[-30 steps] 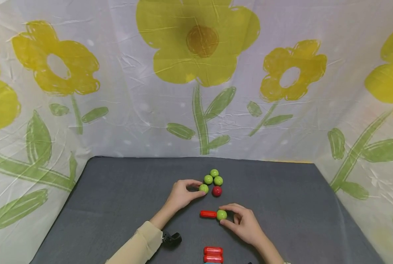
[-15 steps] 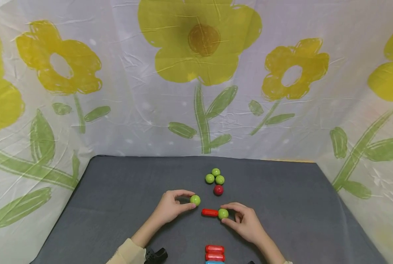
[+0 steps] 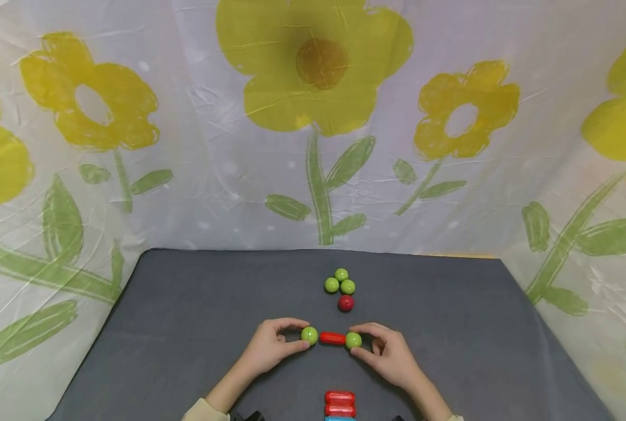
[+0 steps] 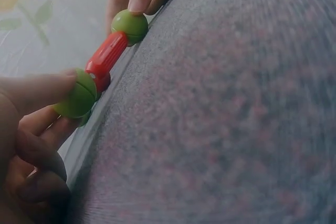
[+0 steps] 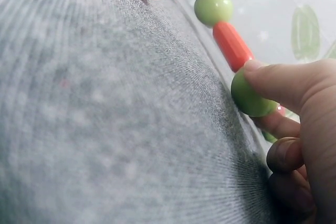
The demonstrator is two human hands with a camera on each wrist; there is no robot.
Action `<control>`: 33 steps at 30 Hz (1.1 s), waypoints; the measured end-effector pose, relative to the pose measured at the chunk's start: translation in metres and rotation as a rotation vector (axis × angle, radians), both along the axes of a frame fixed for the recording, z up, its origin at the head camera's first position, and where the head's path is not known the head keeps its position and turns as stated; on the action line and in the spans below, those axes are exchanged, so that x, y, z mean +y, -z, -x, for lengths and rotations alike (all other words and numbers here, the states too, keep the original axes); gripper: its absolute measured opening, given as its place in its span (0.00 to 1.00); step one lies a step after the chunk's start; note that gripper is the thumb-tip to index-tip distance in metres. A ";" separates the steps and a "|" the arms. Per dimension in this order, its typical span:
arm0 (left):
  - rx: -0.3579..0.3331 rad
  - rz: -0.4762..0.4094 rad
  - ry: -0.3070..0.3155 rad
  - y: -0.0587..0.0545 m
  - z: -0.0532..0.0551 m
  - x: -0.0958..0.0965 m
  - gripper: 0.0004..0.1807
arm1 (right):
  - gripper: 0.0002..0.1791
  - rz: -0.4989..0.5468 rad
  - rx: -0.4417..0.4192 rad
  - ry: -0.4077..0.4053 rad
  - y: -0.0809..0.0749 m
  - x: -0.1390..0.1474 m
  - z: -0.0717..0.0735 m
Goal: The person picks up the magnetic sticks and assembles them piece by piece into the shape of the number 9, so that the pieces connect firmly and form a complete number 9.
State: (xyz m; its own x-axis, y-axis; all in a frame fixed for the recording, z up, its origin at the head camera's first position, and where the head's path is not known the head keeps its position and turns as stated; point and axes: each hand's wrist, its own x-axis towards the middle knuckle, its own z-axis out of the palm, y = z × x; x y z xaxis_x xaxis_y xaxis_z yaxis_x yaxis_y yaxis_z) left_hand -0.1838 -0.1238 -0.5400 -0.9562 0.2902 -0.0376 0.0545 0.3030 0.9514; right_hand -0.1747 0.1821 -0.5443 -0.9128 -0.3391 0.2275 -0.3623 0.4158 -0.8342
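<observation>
Between thumb and fingers my left hand (image 3: 267, 349) pinches a green ball (image 3: 309, 335), which also shows in the left wrist view as a green ball with a seam (image 4: 79, 100). Just right of it lies a short red rod (image 3: 332, 338); in the head view a narrow gap parts the two. A second green ball (image 3: 353, 340) sits against the rod's right end, pinched by my right hand (image 3: 388, 358). In the right wrist view the thumb covers part of this green ball (image 5: 249, 95). Ball, rod and ball stand nearly in one line.
Farther back on the dark grey tabletop (image 3: 213, 286) are three green balls (image 3: 341, 274) and one red ball (image 3: 346, 303). Near the front edge two red rods (image 3: 340, 397) lie side by side, with a blue piece (image 3: 340, 418) partly cut off below them.
My left hand has carried its green ball away from the group at the back, toward me and slightly left, to the rod's left end. The right hand has stayed nearly still.
</observation>
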 end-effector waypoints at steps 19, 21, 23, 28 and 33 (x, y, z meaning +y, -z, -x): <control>0.028 0.070 -0.015 0.002 -0.001 0.001 0.19 | 0.19 -0.004 0.004 0.001 0.000 0.000 -0.001; 0.036 0.076 -0.016 0.001 -0.001 0.001 0.18 | 0.19 -0.008 0.008 0.002 0.000 0.000 -0.001; 0.038 0.081 -0.019 0.001 -0.001 0.002 0.18 | 0.19 -0.012 0.012 0.002 0.000 0.000 -0.001; 0.045 0.088 -0.021 0.000 -0.002 0.002 0.19 | 0.18 -0.012 0.028 0.000 0.001 0.000 0.000; 0.049 0.092 -0.019 0.000 -0.002 0.002 0.19 | 0.18 -0.031 0.041 0.004 0.002 -0.001 0.001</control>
State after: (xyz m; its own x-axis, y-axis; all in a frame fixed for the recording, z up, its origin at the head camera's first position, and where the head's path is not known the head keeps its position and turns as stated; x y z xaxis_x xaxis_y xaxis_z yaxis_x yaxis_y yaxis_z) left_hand -0.1818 -0.1217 -0.5400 -0.9628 0.2697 -0.0161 0.0940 0.3903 0.9159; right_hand -0.1754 0.1814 -0.5460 -0.9043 -0.3429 0.2543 -0.3942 0.4424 -0.8055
